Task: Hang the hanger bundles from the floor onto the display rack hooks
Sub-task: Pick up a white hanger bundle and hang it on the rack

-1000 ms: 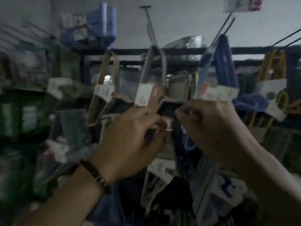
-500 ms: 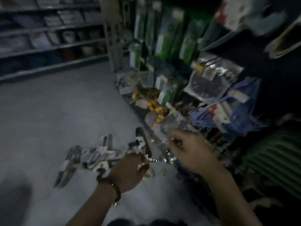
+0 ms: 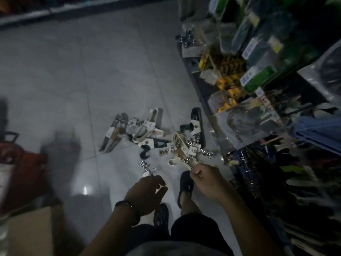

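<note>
Grey tile floor [image 3: 110, 71]: carries heap of hanger bundles [image 3: 147, 133], mid-floor, nr foot of display rack [image 3: 276, 126] on rt.
Pale hanger bundle [image 3: 181, 150]: metal clips, rt edge of heap, near end in right hand.
Right hand [image 3: 204, 180]: fingers curled, pinching that end.
Left hand [image 3: 145, 193]: thumb apart from fingers; tips at metal clip piece [image 3: 147, 168]; grip cannot tell.
Dark hanger bundle [image 3: 114, 133]: left edge of heap, flat on floor.

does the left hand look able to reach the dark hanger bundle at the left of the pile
Probably yes: mostly bare floor lies between the left hand and the dark hanger bundle, which nothing covers.
</note>
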A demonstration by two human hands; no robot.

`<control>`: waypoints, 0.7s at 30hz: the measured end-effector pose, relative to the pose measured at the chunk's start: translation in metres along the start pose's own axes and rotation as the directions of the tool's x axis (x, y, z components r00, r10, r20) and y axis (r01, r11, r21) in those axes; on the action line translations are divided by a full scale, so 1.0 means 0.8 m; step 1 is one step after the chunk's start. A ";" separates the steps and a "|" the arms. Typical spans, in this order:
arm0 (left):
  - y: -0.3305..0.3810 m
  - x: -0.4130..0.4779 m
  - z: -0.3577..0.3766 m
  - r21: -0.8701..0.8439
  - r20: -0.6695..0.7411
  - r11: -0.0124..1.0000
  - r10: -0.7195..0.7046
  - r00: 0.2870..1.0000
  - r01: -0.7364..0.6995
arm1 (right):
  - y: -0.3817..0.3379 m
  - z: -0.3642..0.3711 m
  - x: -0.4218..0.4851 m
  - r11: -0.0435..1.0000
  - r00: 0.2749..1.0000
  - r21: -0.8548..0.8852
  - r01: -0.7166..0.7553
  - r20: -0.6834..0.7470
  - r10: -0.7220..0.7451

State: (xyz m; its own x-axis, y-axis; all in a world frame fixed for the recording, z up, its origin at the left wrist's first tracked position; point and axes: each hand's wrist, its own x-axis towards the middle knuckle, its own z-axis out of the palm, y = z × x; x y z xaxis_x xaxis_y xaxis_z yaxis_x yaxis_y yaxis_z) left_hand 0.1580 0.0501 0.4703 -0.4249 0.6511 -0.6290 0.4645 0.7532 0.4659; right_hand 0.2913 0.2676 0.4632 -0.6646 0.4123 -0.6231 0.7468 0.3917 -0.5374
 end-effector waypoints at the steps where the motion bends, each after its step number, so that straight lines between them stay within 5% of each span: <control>1: -0.003 0.020 0.000 -0.006 0.000 1.000 -0.026 1.000 0.026 | 0.005 -0.001 0.029 1.000 1.000 0.010 -0.001 0.029 0.001; 8: -0.037 0.201 -0.001 -0.056 0.049 0.978 -0.198 0.979 0.201 | 0.030 -0.007 0.229 0.998 0.972 -0.056 0.022 0.234 -0.008; 13: -0.105 0.331 0.004 -0.111 0.115 0.934 -0.328 0.938 0.340 | 0.031 0.005 0.378 0.992 0.972 -0.127 0.006 0.232 0.024; 21: -0.327 0.541 0.044 -0.081 0.152 0.880 -0.454 0.878 0.469 | 0.029 0.170 0.623 0.997 0.939 -0.016 -0.073 0.336 0.074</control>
State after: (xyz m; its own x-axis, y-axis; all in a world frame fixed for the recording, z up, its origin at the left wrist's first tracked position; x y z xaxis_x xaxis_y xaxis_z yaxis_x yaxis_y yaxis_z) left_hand -0.1201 0.1317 0.0547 -0.4655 0.2156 -0.8584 0.1463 0.9753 0.1656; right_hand -0.0197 0.3708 0.0629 -0.5610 0.1402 -0.8159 0.7930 0.3738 -0.4810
